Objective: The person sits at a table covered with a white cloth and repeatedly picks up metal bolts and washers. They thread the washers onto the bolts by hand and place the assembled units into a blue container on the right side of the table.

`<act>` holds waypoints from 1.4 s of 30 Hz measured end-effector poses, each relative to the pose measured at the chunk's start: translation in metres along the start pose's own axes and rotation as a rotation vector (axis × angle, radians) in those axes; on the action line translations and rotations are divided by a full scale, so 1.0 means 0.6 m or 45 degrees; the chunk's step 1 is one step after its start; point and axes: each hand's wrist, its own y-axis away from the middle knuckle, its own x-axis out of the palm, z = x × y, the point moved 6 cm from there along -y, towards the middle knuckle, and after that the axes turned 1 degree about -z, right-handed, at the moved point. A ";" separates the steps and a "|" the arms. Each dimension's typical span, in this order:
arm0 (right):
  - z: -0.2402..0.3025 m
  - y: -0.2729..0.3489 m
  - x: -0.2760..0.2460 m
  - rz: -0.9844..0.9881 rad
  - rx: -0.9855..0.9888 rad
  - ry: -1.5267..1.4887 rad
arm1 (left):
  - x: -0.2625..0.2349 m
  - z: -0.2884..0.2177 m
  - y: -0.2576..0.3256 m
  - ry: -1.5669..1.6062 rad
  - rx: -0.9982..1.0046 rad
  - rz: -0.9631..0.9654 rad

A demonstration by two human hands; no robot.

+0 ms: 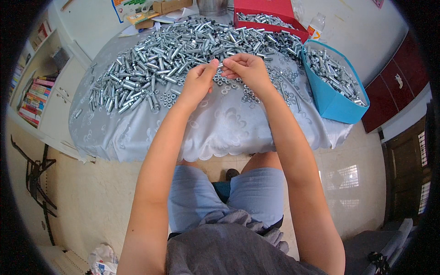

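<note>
My left hand (200, 82) and my right hand (247, 71) meet over the near side of a metal pile, thumbs and fingers pinched. Between their fingertips shows a small silvery metal part (220, 66), mostly hidden, so its exact kind is unclear. Behind and to the left of my hands spreads a big heap of silver sleeve-like bolts (158, 57). Loose nuts and washers (224, 87) lie just below my fingers, with more small rings (250, 95) under my right wrist.
A pale patterned cloth (220, 128) covers the table. On the right stands a blue bin (339, 103) of metal bolts; a red box (270, 23) holding more is at the back. Near them are a plastic bottle (316, 26) and a metal bucket (212, 7). A bookshelf (34, 98) stands left.
</note>
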 end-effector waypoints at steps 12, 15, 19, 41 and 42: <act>-0.004 0.026 -0.002 0.355 -0.377 1.418 | -0.052 0.005 -0.003 0.363 -0.035 -0.433; -0.006 0.025 -0.009 0.320 -0.396 1.429 | -0.046 0.005 -0.004 0.328 -0.038 -0.390; -0.007 0.025 -0.007 0.293 -0.359 1.389 | -0.042 0.010 -0.004 0.193 -0.082 -0.368; 0.002 0.002 0.003 0.141 -0.061 0.093 | -0.011 0.010 0.003 0.288 -0.254 -0.039; 0.002 0.003 0.003 0.134 -0.049 0.084 | -0.010 0.011 0.002 0.305 -0.257 -0.029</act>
